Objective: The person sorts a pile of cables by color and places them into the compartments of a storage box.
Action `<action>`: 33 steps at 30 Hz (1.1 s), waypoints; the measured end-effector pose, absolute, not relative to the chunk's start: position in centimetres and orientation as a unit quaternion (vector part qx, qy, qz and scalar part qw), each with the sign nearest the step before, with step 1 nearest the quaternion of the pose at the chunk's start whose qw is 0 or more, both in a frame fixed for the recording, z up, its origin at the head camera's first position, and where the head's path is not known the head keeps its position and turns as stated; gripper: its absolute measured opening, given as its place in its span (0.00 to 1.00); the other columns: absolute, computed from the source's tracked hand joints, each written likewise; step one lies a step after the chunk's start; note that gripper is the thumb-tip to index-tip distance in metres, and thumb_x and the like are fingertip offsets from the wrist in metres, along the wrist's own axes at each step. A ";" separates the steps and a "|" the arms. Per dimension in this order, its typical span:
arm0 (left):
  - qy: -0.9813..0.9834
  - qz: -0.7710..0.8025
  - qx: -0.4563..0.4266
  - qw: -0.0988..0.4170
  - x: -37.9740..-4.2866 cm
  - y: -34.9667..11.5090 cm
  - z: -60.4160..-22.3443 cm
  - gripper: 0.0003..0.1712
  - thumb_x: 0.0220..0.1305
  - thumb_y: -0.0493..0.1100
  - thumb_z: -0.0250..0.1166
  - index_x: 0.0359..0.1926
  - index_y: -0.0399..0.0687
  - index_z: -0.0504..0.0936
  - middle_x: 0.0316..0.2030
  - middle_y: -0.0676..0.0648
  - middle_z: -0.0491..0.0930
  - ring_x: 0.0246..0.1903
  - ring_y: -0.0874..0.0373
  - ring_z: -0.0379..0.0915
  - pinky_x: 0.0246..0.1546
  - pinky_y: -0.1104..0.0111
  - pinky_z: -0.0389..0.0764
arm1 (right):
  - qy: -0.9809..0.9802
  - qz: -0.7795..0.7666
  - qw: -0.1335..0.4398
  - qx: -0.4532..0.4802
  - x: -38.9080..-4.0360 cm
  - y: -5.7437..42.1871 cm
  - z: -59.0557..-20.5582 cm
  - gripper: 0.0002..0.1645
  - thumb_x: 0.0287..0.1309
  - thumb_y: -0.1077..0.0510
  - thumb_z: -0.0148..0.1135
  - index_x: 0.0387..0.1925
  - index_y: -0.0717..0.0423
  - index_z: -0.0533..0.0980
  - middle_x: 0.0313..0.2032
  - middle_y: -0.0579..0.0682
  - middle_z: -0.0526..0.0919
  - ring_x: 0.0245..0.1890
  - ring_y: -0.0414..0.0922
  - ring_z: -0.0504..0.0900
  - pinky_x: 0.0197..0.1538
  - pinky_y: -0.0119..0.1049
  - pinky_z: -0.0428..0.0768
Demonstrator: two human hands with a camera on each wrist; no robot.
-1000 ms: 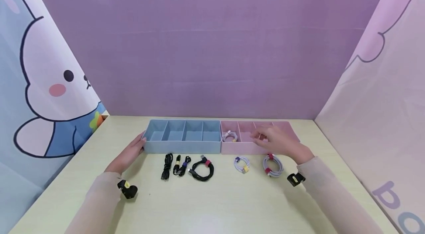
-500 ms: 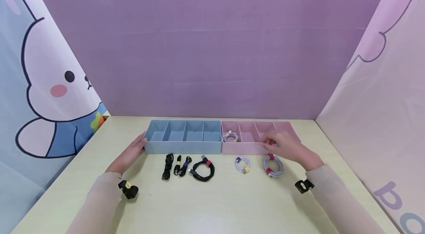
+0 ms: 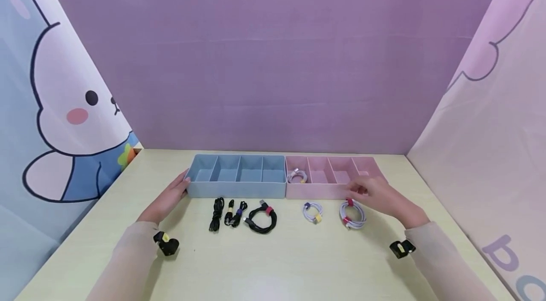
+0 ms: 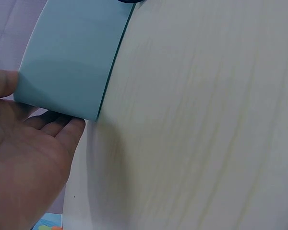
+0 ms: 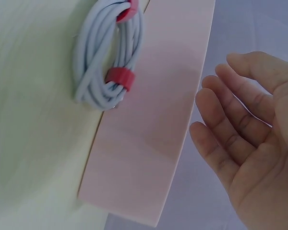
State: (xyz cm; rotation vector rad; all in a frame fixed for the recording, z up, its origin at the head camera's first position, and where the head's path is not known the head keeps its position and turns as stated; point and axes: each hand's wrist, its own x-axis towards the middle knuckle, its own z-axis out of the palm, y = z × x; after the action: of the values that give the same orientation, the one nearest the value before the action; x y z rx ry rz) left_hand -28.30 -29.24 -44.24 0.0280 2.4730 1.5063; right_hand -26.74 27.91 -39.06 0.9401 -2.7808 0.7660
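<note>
My left hand (image 3: 168,199) rests against the left end of a blue divided box (image 3: 236,190), thumb by its upper rim and fingers along the end wall in the left wrist view. Over the front right of a pink divided box (image 3: 313,191) hovers my right hand (image 3: 379,196), its fingers loosely bent and holding nothing. Just in front of that box lies a coiled grey-white cable (image 5: 89,62) with red ties. To its left is a smaller white coiled cable (image 3: 321,210) with purple and yellow ties. Another white coiled cable (image 3: 291,178) sits in the pink box's leftmost compartment.
Several black cables lie before the blue box: a folded bundle (image 3: 216,214), two smaller tied bundles (image 3: 240,213) and a ring-shaped coil (image 3: 258,229) with a red tie. Both boxes stand end to end on the pale table (image 3: 273,263). A purple cloth (image 3: 273,54) hangs behind.
My right hand has moved right and toward me, from over the pink box's middle compartments to its front right edge. The left hand keeps its place at the blue box.
</note>
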 end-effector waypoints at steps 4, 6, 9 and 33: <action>0.848 0.516 0.007 0.122 -28.3 -29.2 -44.3 0.39 0.80 0.63 0.33 0.80 0.57 0.29 0.79 0.40 0.28 0.76 0.38 0.32 0.74 0.43 0.46 | -0.919 0.264 0.019 0.292 -26.5 28.6 -39.5 0.05 0.64 0.62 0.66 0.41 0.58 0.84 0.33 0.44 0.85 0.33 0.36 0.80 0.37 0.33 0.83; 0.848 0.516 0.005 0.123 -28.4 -29.2 -44.3 0.39 0.80 0.63 0.33 0.80 0.57 0.29 0.79 0.40 0.28 0.76 0.38 0.31 0.74 0.44 0.46 | -0.918 0.271 0.003 0.288 -26.4 28.9 -39.9 0.06 0.65 0.62 0.66 0.41 0.59 0.84 0.34 0.45 0.85 0.33 0.36 0.79 0.37 0.32 0.83; 0.847 0.517 0.006 0.122 -28.4 -29.3 -44.4 0.39 0.80 0.63 0.33 0.80 0.57 0.29 0.79 0.39 0.28 0.76 0.38 0.31 0.74 0.44 0.46 | -0.916 0.276 -0.007 0.291 -26.4 29.3 -40.4 0.06 0.64 0.63 0.66 0.42 0.60 0.84 0.34 0.45 0.85 0.33 0.36 0.79 0.37 0.31 0.83; 0.850 0.513 0.011 0.121 -28.5 -29.3 -44.3 0.40 0.79 0.64 0.34 0.80 0.56 0.30 0.79 0.40 0.28 0.76 0.37 0.31 0.74 0.43 0.46 | -0.918 0.310 -0.039 0.246 -26.4 31.6 -43.2 0.17 0.59 0.62 0.71 0.49 0.62 0.80 0.37 0.46 0.83 0.37 0.42 0.80 0.36 0.31 0.83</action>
State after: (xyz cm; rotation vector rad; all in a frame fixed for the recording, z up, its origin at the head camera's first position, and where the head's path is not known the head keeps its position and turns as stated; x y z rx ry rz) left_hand -28.49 -29.30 -44.35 0.0316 2.4815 1.4987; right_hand -26.39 31.55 -43.23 0.7920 -2.9562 0.9970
